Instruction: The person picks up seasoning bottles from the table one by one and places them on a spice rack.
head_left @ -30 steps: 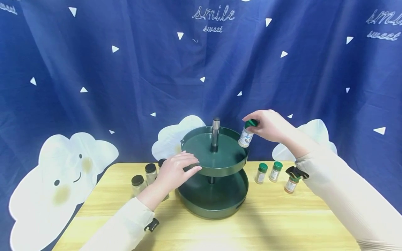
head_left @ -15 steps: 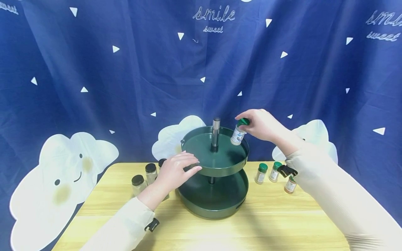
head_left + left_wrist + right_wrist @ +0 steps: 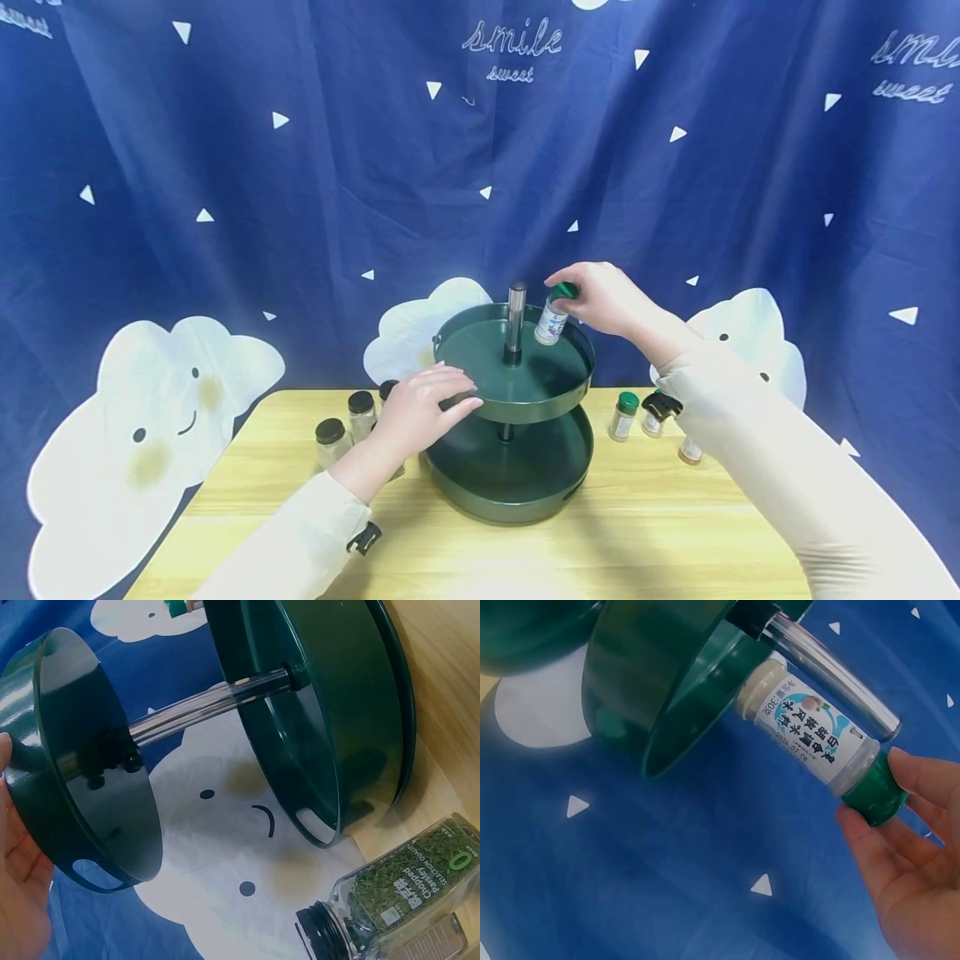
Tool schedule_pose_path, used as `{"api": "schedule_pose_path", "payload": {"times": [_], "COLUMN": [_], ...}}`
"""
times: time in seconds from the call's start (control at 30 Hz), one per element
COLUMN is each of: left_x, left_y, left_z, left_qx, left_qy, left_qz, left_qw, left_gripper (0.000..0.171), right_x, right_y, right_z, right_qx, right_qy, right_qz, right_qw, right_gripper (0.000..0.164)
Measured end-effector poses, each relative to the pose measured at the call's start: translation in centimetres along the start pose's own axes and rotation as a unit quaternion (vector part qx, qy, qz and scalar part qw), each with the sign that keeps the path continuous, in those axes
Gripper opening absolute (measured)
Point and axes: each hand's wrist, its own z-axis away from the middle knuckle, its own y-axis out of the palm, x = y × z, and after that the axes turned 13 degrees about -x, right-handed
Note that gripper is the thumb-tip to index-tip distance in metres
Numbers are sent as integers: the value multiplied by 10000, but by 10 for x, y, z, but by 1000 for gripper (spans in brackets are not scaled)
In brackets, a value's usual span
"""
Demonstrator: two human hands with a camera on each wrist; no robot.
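Right hand [image 3: 598,300] pinches the green plastic cap [image 3: 875,789] of a small, white-labelled, clear cylindrical jar [image 3: 551,323], tilted above the round dark-green upper tray [image 3: 480,350] near its right rear edge. Left hand [image 3: 426,408], fingers extended, touches its front-left rim. Jar judged light, rigid, slick; cap suits holding.

— Where's the left hand [image 3: 26,900]?
— At the left edge, touching the outside of the upper tray [image 3: 22,705].
— And beyond that tray?
— A shiny pole [image 3: 187,716] runs from it to the lower tray [image 3: 360,727], with the wooden table [image 3: 450,697] at the far right.
— What's at the lower right?
— A jar [image 3: 379,900], tilted in view, with a black lid [image 3: 322,934], green flakes [image 3: 444,844] and a label [image 3: 411,889] reading "Chopped Parsley".
— Behind, and along the top edge?
— A blue curtain [image 3: 172,656] with a white cloud [image 3: 214,832]; a green cap [image 3: 176,607] shows up top.
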Motion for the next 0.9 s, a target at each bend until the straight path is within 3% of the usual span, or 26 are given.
{"api": "schedule_pose_path", "payload": {"times": [0.37,0.9], "left_x": [0,-1], "left_y": [0,0], "left_z": [2,0], "left_qx": [54,-4], "left_qy": [-79,-23], "left_qz": [-45,-4], "left_qw": [9999,10000], "left_gripper": [28,28], "right_x": [1,3], "right_y": [12,29], "right_z": [-10,-16], "right_qx": [-98,258], "right_qy": [-103,28], "right_qz": [36,142], "right_qw": [9999,9996], "right_gripper": [32,33]}}
